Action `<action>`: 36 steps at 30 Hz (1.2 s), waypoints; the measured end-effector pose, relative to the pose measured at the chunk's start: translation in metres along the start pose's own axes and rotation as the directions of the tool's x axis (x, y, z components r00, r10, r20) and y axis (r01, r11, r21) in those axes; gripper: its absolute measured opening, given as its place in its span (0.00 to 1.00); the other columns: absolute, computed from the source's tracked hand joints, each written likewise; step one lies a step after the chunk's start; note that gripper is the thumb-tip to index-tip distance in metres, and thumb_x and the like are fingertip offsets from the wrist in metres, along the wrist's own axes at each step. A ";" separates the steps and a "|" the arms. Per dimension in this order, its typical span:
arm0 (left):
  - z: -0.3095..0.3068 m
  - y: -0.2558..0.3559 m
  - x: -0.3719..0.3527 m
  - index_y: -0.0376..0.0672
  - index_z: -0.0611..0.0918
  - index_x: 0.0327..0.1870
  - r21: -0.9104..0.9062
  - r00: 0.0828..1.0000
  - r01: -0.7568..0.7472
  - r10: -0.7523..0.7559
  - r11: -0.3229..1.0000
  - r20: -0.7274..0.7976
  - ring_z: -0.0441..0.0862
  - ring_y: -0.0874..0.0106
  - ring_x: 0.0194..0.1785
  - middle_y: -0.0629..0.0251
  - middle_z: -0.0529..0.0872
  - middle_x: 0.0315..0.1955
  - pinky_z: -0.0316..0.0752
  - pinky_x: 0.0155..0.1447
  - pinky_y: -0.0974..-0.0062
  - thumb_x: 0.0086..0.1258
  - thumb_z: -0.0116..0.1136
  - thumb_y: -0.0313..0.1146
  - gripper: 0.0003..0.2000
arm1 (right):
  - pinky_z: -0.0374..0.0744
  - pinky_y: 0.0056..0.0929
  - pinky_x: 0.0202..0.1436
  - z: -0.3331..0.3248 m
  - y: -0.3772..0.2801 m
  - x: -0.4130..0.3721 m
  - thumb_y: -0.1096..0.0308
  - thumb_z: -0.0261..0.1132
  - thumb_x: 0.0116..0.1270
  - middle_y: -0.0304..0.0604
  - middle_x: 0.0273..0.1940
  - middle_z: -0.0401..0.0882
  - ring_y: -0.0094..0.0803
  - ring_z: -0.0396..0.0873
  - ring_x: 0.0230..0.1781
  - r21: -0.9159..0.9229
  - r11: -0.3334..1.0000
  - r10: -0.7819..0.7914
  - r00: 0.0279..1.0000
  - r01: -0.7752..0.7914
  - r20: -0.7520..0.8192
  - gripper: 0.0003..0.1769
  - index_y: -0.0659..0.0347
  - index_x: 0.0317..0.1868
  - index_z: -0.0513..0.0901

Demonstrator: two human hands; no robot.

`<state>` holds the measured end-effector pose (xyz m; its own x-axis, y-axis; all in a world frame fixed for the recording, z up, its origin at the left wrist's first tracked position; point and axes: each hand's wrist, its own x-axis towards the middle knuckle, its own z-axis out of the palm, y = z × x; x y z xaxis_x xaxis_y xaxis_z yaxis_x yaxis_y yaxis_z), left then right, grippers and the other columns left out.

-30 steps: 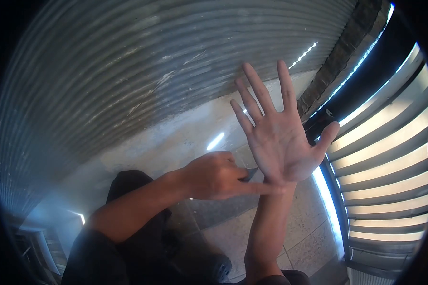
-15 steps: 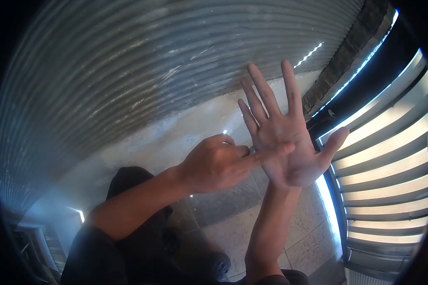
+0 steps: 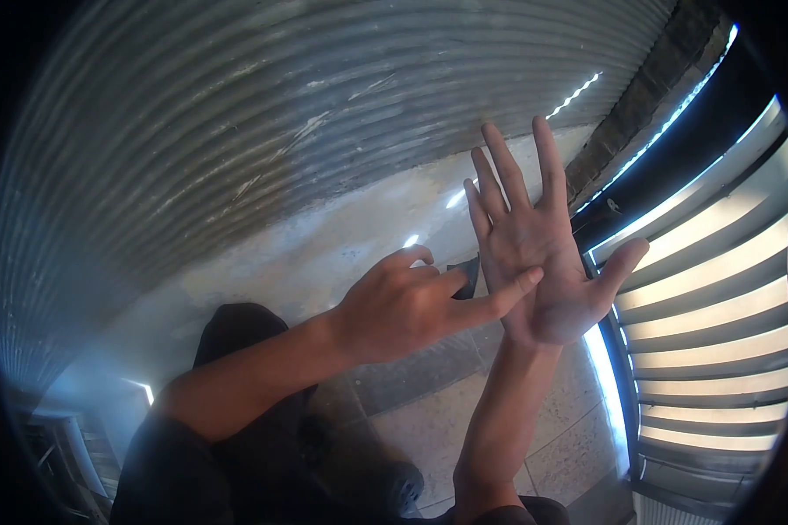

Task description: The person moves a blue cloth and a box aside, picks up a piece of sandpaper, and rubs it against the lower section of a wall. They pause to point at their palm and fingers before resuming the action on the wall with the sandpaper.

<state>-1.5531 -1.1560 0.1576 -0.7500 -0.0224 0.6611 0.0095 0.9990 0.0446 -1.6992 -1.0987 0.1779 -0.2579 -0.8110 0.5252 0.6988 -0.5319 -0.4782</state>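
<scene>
- Our bare, pointing left hand (image 3: 403,308): gripping nothing, one finger (image 3: 499,302) extended rightward.
- Our bare, splay-fingered right hand (image 3: 534,238): empty, open, right of that grip, long axis crossing the finger; contact, we cannot tell.

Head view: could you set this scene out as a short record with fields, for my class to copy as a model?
Right hand: bare, open, palm to the camera
Left hand: bare, back to the camera, one finger extended
Contact: fingertip overlaps the right palm; touch cannot be told
Held: nothing visible
Backdrop: grey corrugated metal-looking wall
Below: pale rectangular floor tiles
Picture's right side: slatted panel with bright bands
</scene>
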 end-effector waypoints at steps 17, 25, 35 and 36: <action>0.008 0.006 -0.010 0.35 0.66 0.77 -0.084 0.975 0.198 -0.187 0.977 0.119 0.72 0.74 0.17 0.71 0.69 0.13 0.77 0.38 0.68 0.63 0.62 0.25 0.37 | 0.22 0.53 0.82 -0.002 0.013 0.002 0.09 0.21 0.54 0.70 0.81 0.23 0.59 0.19 0.82 -0.295 0.953 -0.041 0.996 0.061 0.074 0.73 0.64 0.82 0.31; 0.002 0.030 -0.009 0.47 0.62 0.81 -0.178 0.927 0.142 -0.067 0.974 0.369 0.76 0.68 0.20 0.67 0.75 0.16 0.80 0.41 0.69 0.64 0.62 0.26 0.40 | 0.24 0.50 0.83 -0.023 -0.008 -0.003 0.09 0.27 0.55 0.68 0.81 0.24 0.56 0.20 0.83 -0.041 0.988 -0.152 0.988 0.152 -0.003 0.72 0.62 0.82 0.32; 0.013 0.032 -0.019 0.48 0.60 0.81 -0.331 0.921 0.156 -0.016 0.931 0.389 0.76 0.68 0.18 0.69 0.75 0.15 0.76 0.32 0.71 0.63 0.63 0.26 0.42 | 0.36 0.45 0.85 -0.015 -0.015 -0.005 0.10 0.37 0.57 0.66 0.81 0.29 0.55 0.33 0.84 0.168 0.969 -0.164 0.982 0.179 -0.097 0.70 0.59 0.83 0.34; 0.012 0.032 -0.017 0.47 0.59 0.81 -0.278 0.907 0.156 -0.026 0.948 0.420 0.75 0.68 0.17 0.70 0.74 0.14 0.74 0.30 0.70 0.63 0.63 0.25 0.42 | 0.34 0.44 0.85 -0.015 -0.013 -0.005 0.10 0.36 0.57 0.66 0.81 0.28 0.54 0.30 0.84 0.200 0.964 -0.161 0.983 0.175 -0.088 0.70 0.59 0.83 0.33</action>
<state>-1.5476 -1.1232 0.1389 -0.9585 -0.0295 0.2837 0.0760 0.9322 0.3538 -1.7168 -1.0918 0.1709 -0.4241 -0.7332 0.5315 0.7618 -0.6062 -0.2285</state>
